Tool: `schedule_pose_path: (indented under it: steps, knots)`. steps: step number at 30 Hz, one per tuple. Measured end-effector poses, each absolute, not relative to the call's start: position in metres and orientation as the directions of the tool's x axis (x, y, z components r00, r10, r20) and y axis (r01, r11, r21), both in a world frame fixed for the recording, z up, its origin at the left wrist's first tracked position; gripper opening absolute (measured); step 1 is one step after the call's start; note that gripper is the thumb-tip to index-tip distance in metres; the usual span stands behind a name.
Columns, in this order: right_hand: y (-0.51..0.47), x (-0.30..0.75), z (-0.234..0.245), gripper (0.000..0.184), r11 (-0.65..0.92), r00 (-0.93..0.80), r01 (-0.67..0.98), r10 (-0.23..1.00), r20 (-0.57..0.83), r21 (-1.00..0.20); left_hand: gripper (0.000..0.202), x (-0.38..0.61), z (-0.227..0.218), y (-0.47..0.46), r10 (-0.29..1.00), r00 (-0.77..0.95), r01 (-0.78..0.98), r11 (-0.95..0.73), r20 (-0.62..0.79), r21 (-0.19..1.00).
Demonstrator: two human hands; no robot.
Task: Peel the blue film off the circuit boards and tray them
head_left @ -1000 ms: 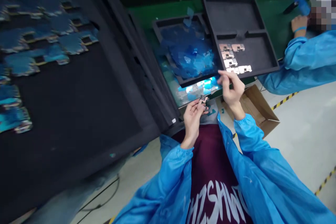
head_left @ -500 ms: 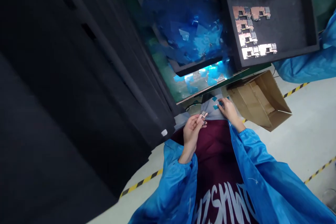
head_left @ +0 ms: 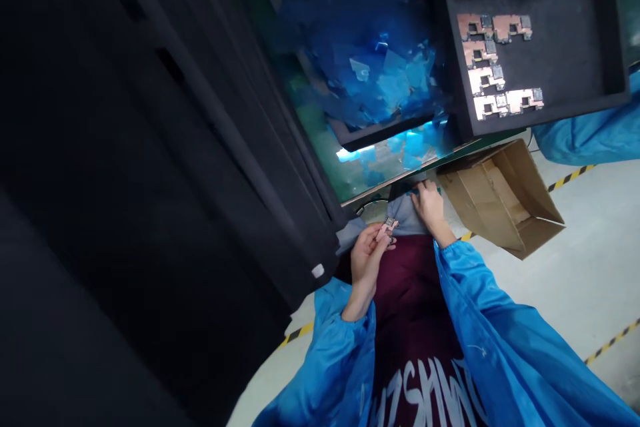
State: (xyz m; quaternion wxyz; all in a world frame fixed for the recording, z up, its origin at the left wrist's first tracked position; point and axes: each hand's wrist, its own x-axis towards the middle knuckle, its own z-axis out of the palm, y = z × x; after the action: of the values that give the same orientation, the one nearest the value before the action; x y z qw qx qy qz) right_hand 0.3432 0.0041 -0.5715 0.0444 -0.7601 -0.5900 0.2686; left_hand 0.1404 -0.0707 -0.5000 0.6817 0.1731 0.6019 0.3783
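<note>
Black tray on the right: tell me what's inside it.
Six copper-coloured circuit boards lie along the left side of the black tray's near section. The boards cover the floor under them, and the picture's top edge cuts off the far section.

One head-worn camera — the sole view — looks forward and steeply down from the wearer's side of the bench (head_left: 332,173), near its edge.
</note>
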Motion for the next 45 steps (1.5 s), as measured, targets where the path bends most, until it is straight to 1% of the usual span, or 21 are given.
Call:
schedule_pose_path:
  steps: [3, 6, 7, 9, 11, 12, 13, 14, 16, 18, 21, 24, 28, 30, 32, 34, 36, 39, 42, 45]
  knots:
    - [0.005, 0.336, -0.571, 0.021, -0.289, 0.138, 0.855, 0.927, -0.349, -0.43, 0.056, 0.143, -0.498, -0.067, 0.734, 0.002, -0.311, 0.646, -0.679, 0.697]
    - [-0.002, 0.335, -0.557, 0.018, -0.277, 0.123, 0.831, 0.937, -0.326, -0.482, 0.055, 0.144, -0.494, -0.065, 0.747, 0.028, -0.324, 0.635, -0.664, 0.701]
    - [-0.006, 0.336, -0.547, 0.014, -0.27, 0.113, 0.813, 0.942, -0.316, -0.515, 0.054, 0.144, -0.492, -0.065, 0.751, 0.038, -0.325, 0.633, -0.659, 0.702]
    - [-0.017, 0.341, -0.513, 0.007, -0.259, 0.101, 0.702, 0.958, -0.267, -0.663, 0.052, 0.144, -0.487, -0.067, 0.757, 0.068, -0.323, 0.633, -0.65, 0.703]
    - [-0.023, 0.346, -0.466, 0.018, -0.211, 0.139, 0.489, 0.977, -0.163, -0.846, 0.049, 0.146, -0.481, -0.068, 0.764, 0.106, -0.322, 0.632, -0.637, 0.705]
    - [-0.021, 0.348, -0.439, 0.024, -0.161, 0.185, 0.402, 0.978, -0.092, -0.902, 0.047, 0.148, -0.477, -0.069, 0.769, 0.127, -0.324, 0.629, -0.627, 0.707]
    - [-0.014, 0.349, -0.413, 0.028, -0.093, 0.222, 0.37, 0.975, -0.009, -0.924, 0.045, 0.15, -0.472, -0.068, 0.775, 0.15, -0.326, 0.625, -0.614, 0.709]
    - [-0.003, 0.348, -0.388, 0.031, -0.011, 0.245, 0.385, 0.965, 0.091, -0.923, 0.044, 0.154, -0.467, -0.067, 0.783, 0.172, -0.33, 0.618, -0.598, 0.714]
    - [0.031, 0.343, -0.352, 0.033, 0.139, 0.2, 0.464, 0.946, 0.256, -0.875, 0.041, 0.161, -0.456, -0.063, 0.804, 0.216, -0.338, 0.595, -0.555, 0.73]
    - [0.075, 0.336, -0.336, 0.029, 0.246, 0.054, 0.547, 0.943, 0.327, -0.8, 0.036, 0.167, -0.443, -0.055, 0.829, 0.25, -0.349, 0.56, -0.501, 0.752]
    - [0.135, 0.328, -0.344, 0.025, 0.342, -0.174, 0.641, 0.937, 0.305, -0.687, 0.031, 0.171, -0.426, -0.044, 0.867, 0.257, -0.369, 0.497, -0.428, 0.785]
    - [0.172, 0.328, -0.36, 0.025, 0.396, -0.311, 0.74, 0.918, 0.246, -0.544, 0.03, 0.17, -0.416, -0.036, 0.899, 0.221, -0.399, 0.437, -0.379, 0.806]
    - [0.185, 0.331, -0.364, 0.023, 0.398, -0.359, 0.886, 0.914, 0.192, -0.239, 0.03, 0.168, -0.413, -0.029, 0.923, 0.177, -0.459, 0.383, -0.34, 0.802]
    - [0.185, 0.331, -0.361, 0.028, 0.389, -0.359, 0.912, 0.911, 0.205, -0.133, 0.032, 0.168, -0.412, -0.026, 0.929, 0.171, -0.475, 0.37, -0.329, 0.799]
    - [0.184, 0.329, -0.358, 0.037, 0.386, -0.357, 0.918, 0.904, 0.235, -0.092, 0.034, 0.169, -0.411, -0.021, 0.933, 0.169, -0.48, 0.361, -0.319, 0.8]
    - [0.184, 0.327, -0.356, 0.046, 0.386, -0.348, 0.917, 0.897, 0.272, -0.102, 0.035, 0.17, -0.41, -0.017, 0.936, 0.164, -0.476, 0.351, -0.31, 0.806]
    - [0.186, 0.326, -0.357, 0.051, 0.385, -0.336, 0.915, 0.892, 0.302, -0.119, 0.036, 0.173, -0.409, -0.013, 0.939, 0.158, -0.473, 0.342, -0.304, 0.812]
    - [0.193, 0.325, -0.359, 0.05, 0.392, -0.347, 0.915, 0.887, 0.305, -0.099, 0.037, 0.176, -0.408, -0.009, 0.938, 0.166, -0.481, 0.347, -0.305, 0.805]
    - [0.202, 0.326, -0.361, 0.041, 0.395, -0.361, 0.917, 0.885, 0.294, -0.063, 0.037, 0.179, -0.407, -0.007, 0.933, 0.178, -0.481, 0.359, -0.312, 0.8]
    - [0.206, 0.326, -0.36, 0.034, 0.345, -0.321, 0.938, 0.906, 0.275, -0.044, 0.035, 0.18, -0.406, -0.008, 0.931, 0.174, -0.471, 0.364, -0.321, 0.803]
